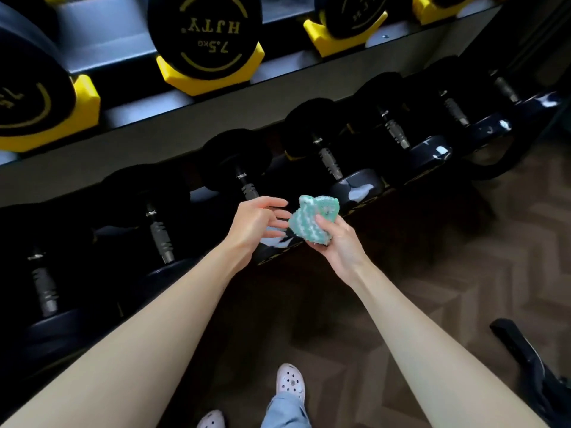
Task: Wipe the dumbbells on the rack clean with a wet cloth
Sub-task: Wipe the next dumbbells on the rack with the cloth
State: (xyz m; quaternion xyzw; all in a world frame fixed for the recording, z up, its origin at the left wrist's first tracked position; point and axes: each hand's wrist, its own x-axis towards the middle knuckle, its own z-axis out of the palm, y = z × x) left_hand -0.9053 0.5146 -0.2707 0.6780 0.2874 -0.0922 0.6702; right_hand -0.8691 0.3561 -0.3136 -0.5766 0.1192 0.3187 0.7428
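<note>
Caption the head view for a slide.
Right hand grips a teal striped cloth beside the open left hand, by racked dumbbells.

One wide-angle camera sits on the person's head, facing forward and steeply down. Both forearms enter from the bottom corners; the left hand (253,223) and the right hand (338,240), with the cloth (309,222) in its grip, sit near mid-frame, close below the lens. The rack (185,149) slants across the upper half; floor (463,242) and shoe (290,381) lie lowest.
</note>
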